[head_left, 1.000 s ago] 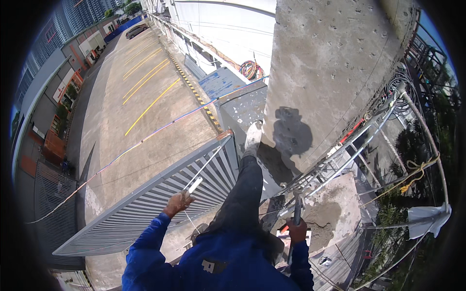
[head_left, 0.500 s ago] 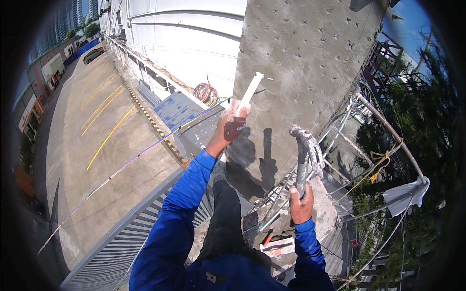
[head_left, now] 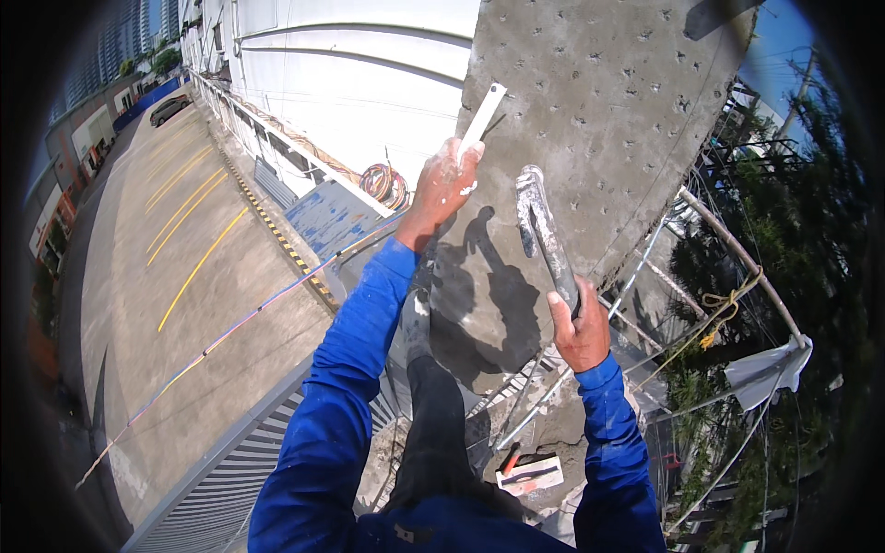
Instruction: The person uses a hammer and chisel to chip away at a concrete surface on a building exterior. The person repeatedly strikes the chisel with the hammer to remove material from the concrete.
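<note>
My left hand [head_left: 441, 189], spotted with white plaster, is closed around a flat white strip [head_left: 480, 118]. The strip slants up over the rough grey concrete wall [head_left: 590, 101], with a small dark spot near its top end. To the right, my right hand [head_left: 583, 330] grips the handle of a plaster-caked hammer [head_left: 546, 226]. Its head points up and stands apart from the strip, with a long prong hanging beside the handle. Shadows of my hands and the tool fall on the concrete.
A pale float [head_left: 532, 475] lies low beside a red-handled tool [head_left: 510, 459]. Scaffold poles [head_left: 737, 244] with a yellow rope [head_left: 724, 309] stand at right. A striped cord [head_left: 258, 309] crosses at left above a paved lot [head_left: 175, 276]. Coiled cables [head_left: 383, 184] lie beyond.
The hammer has swung up and left, closer to the strip, and its head has turned. The white strip shows higher in the view. Both hands keep their holds.
</note>
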Available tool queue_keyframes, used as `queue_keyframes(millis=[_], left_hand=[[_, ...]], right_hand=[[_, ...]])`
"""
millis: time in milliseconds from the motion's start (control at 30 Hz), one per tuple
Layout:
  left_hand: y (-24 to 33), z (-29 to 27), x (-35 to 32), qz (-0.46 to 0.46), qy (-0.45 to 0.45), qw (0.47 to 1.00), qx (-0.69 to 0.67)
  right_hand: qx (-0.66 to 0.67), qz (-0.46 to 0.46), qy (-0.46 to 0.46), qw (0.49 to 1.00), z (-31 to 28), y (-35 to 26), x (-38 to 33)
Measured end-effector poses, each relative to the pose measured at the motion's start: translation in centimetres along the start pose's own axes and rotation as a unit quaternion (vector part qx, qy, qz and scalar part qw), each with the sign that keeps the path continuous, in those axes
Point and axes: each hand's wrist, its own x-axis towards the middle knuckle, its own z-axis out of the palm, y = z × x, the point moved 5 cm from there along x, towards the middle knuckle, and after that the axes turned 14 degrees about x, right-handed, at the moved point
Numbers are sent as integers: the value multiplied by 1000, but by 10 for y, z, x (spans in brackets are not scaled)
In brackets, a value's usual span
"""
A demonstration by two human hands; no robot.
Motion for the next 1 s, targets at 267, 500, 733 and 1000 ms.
queue_keyframes(millis=[267, 500, 733, 1000], left_hand=[[-19, 31, 26, 78, 63, 992, 81], [0, 18, 29, -81, -48, 985, 148], [-10, 18, 33, -12, 9, 985, 170], [21, 6, -2, 147, 76, 982, 88]], right_hand=[[-30, -169, -5, 985, 18, -82, 72], [26, -540, -18, 841, 26, -193, 79], [-147, -2, -18, 989, 31, -16, 150], [15, -66, -44, 997, 27, -82, 65]])
